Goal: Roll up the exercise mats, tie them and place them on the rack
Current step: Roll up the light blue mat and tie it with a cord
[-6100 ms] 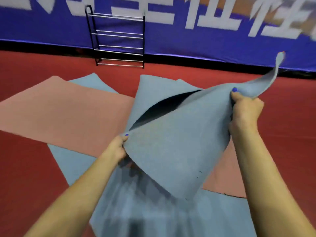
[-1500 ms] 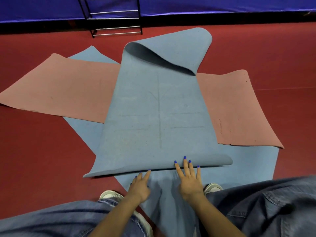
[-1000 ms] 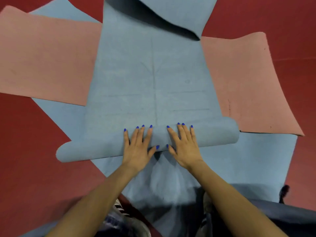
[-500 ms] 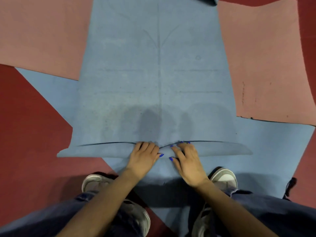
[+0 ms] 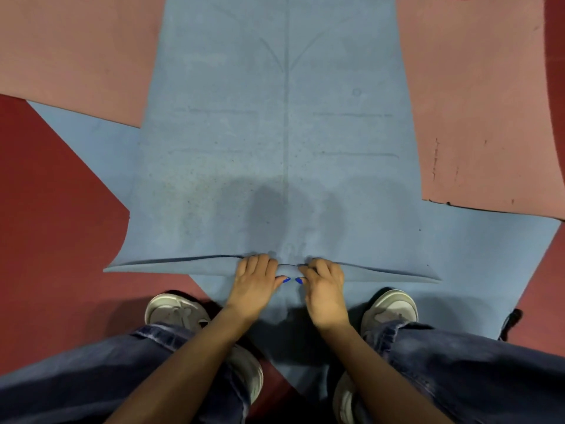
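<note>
Blue-nailed fingers (image 5: 258, 264) of both hands now curl over the near edge of the top blue mat (image 5: 284, 148), pinching a tight first fold where a second ago they lay flat on a looser roll; rolling restarts, tighter.

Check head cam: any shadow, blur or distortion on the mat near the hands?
Head view: sharp, no glare; soft shadow blotches on the top blue mat just beyond left hand and right hand; wide-angle bowing curves the pink mat edges.
</note>
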`<action>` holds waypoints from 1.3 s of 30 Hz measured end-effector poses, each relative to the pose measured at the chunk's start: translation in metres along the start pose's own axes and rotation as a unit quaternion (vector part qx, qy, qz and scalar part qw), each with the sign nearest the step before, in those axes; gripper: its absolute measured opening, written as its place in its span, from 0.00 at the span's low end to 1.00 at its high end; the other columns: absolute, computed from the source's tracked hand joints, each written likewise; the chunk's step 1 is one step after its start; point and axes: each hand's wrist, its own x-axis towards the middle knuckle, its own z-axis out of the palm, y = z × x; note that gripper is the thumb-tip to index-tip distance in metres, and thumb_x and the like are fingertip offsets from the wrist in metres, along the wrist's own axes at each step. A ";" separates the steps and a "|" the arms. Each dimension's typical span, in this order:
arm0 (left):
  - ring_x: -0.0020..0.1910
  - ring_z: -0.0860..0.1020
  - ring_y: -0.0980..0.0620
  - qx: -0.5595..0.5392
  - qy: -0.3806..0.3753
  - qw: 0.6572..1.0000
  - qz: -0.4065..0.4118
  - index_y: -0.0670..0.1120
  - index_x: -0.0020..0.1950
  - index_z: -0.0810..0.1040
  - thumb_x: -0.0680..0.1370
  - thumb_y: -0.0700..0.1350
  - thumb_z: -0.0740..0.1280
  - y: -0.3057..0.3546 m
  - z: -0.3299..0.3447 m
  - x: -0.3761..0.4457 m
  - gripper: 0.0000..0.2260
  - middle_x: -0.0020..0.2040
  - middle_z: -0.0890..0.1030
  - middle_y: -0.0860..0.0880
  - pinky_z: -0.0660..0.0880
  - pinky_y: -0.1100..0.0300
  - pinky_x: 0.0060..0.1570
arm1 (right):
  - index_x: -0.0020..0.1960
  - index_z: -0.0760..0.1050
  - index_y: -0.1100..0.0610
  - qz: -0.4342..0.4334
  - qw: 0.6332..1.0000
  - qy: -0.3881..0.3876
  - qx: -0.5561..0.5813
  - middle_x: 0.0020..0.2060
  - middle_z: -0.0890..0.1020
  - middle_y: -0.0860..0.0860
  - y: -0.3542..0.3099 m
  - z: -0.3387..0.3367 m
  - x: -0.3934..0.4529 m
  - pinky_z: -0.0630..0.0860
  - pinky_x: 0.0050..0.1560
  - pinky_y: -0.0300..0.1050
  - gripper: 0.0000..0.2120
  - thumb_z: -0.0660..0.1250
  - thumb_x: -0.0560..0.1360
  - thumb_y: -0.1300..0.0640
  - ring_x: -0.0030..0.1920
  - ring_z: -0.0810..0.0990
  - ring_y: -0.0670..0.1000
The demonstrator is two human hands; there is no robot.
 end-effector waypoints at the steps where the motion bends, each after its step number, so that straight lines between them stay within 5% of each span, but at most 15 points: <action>1: 0.40 0.67 0.48 0.001 -0.002 1.000 -0.007 0.44 0.44 0.74 0.76 0.57 0.58 0.003 -0.002 -0.003 0.17 0.37 0.76 0.47 0.64 0.55 0.44 | 0.46 0.83 0.61 -0.001 1.000 -0.004 0.006 0.42 0.81 0.54 0.001 0.000 -0.002 0.63 0.50 0.41 0.19 0.56 0.66 0.59 0.48 0.69 0.52; 6: 0.39 0.66 0.47 0.002 -0.002 1.000 -0.009 0.44 0.46 0.69 0.76 0.57 0.58 0.007 -0.004 -0.009 0.15 0.37 0.74 0.47 0.63 0.54 0.42 | 0.43 0.82 0.57 0.092 0.992 -0.040 0.070 0.40 0.81 0.53 0.000 -0.006 0.004 0.60 0.44 0.38 0.14 0.57 0.70 0.58 0.41 0.79 0.59; 11: 0.38 0.72 0.46 -0.023 -0.038 0.999 0.005 0.44 0.47 0.73 0.77 0.56 0.56 0.004 0.000 -0.010 0.16 0.40 0.76 0.46 0.64 0.54 0.42 | 0.49 0.81 0.56 0.044 0.995 -0.062 0.063 0.45 0.79 0.53 0.007 -0.004 -0.002 0.60 0.51 0.39 0.16 0.60 0.72 0.48 0.48 0.72 0.52; 16: 0.39 0.71 0.46 -0.015 -0.046 0.999 0.016 0.43 0.44 0.77 0.77 0.55 0.56 0.001 -0.005 -0.004 0.18 0.39 0.76 0.45 0.64 0.54 0.42 | 0.51 0.81 0.56 0.059 0.994 -0.080 0.040 0.44 0.78 0.53 0.009 0.000 -0.001 0.62 0.50 0.41 0.18 0.59 0.71 0.50 0.48 0.69 0.50; 31: 0.31 0.76 0.48 -0.051 -0.045 0.983 -0.169 0.46 0.30 0.79 0.73 0.48 0.61 0.018 -0.006 0.031 0.14 0.30 0.79 0.49 0.70 0.58 0.30 | 0.47 0.78 0.60 0.093 0.984 -0.149 0.002 0.42 0.78 0.56 0.004 -0.006 0.014 0.57 0.45 0.45 0.07 0.65 0.72 0.59 0.43 0.75 0.60; 39: 0.31 0.79 0.46 -0.070 -0.064 0.958 -0.271 0.42 0.47 0.79 0.72 0.53 0.61 0.022 -0.005 0.035 0.16 0.32 0.79 0.46 0.74 0.58 0.28 | 0.37 0.73 0.55 0.059 0.989 -0.114 -0.067 0.33 0.75 0.51 -0.003 -0.005 0.024 0.67 0.38 0.45 0.09 0.56 0.67 0.52 0.33 0.75 0.55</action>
